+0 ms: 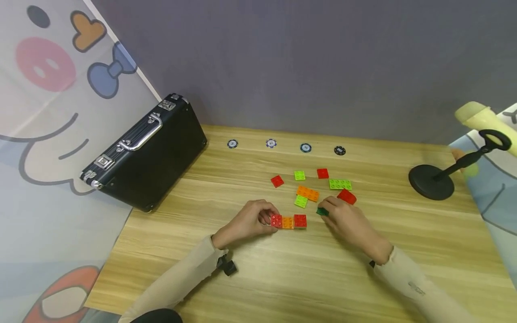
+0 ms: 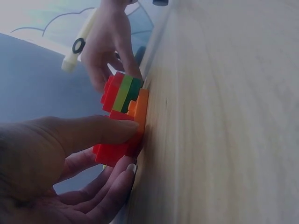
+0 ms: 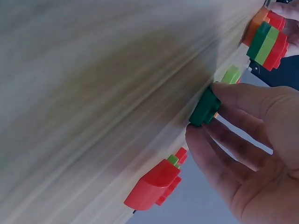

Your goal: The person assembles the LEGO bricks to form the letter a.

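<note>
Near the middle of the table, my left hand pinches a red toy building brick between thumb and fingers. Joined to it is an orange brick, low on the tabletop in the left wrist view. Just right of these is a small stack; from the side it shows a red layer on top, a lime layer and a dark green layer at the bottom. My right hand pinches a dark green brick by its ends, close over the table, to the right of the stack.
Beyond the hands lie an orange brick, lime bricks and red ones, including a curved red piece. Several poker chips line the back. A black case stands left, a black stand with a pale microphone right.
</note>
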